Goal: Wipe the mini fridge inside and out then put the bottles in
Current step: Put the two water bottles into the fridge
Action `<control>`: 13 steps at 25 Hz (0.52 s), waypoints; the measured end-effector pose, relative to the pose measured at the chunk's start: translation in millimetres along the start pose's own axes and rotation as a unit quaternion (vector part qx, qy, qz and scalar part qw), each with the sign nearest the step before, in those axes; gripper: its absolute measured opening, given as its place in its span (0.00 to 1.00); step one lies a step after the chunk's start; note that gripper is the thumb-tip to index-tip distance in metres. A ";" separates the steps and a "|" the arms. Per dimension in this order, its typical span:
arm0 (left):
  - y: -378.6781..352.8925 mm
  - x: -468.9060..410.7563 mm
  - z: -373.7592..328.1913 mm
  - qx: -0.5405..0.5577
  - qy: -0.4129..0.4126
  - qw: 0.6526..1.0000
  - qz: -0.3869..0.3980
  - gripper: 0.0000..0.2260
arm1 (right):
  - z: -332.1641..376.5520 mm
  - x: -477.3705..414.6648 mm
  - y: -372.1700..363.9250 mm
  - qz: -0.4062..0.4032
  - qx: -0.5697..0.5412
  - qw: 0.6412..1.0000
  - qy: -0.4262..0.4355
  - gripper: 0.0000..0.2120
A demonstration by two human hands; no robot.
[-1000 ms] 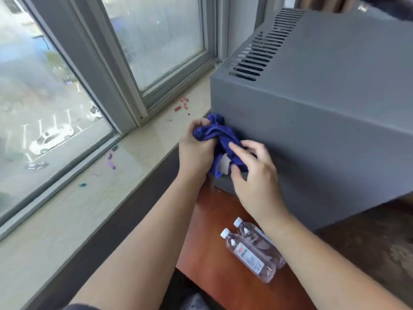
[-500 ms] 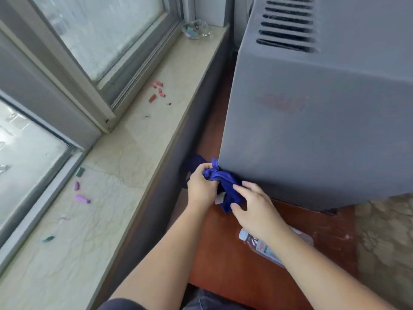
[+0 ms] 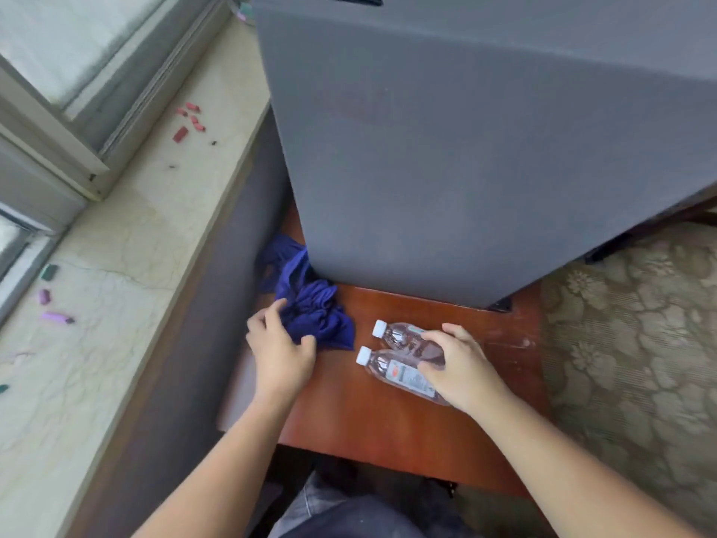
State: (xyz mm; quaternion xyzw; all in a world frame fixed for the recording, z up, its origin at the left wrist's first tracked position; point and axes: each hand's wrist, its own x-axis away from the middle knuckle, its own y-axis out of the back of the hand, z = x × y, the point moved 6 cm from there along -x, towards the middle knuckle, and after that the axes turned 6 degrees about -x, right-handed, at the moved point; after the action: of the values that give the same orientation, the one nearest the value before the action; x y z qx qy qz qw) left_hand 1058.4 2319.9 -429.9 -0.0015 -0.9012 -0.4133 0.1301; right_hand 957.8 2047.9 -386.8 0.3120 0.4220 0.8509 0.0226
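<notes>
Domestic or hotel-type room indicated: marble windowsill (image 3: pixel 116 246) and window (image 3: pixel 58 149) seen at 10 o'clock, floral carpet (image 3: pixel 628 343) at 3 o'clock, mini fridge (image 3: pixel 465 168) set on a wooden tabletop (image 3: pixel 388 429).

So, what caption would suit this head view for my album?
Left grip holds a blue cloth beside the fridge; right grip clasps two bottles.
</notes>
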 end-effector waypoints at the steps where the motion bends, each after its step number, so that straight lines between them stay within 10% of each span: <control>1: -9.8 13.7 -4.2 0.007 -0.013 1.000 0.004 0.29 | -14.6 4.1 -0.2 0.004 -0.002 1.000 -0.002 0.27; 5: -66.9 46.0 -27.7 0.019 -0.025 0.995 0.098 0.17 | -58.4 9.5 -3.1 0.020 -0.017 0.999 0.029 0.32; 13: -124.0 51.2 -49.1 -0.062 0.097 0.989 0.091 0.28 | -126.0 17.1 -0.1 0.081 -0.004 0.992 0.093 0.38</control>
State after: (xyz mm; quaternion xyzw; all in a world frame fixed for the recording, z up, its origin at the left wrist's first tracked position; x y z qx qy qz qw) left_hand 1006.8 2196.3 -479.5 -0.0517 -0.8531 -0.4528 0.2541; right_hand 874.8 1964.5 -434.7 0.2643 0.3925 0.8769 -0.0851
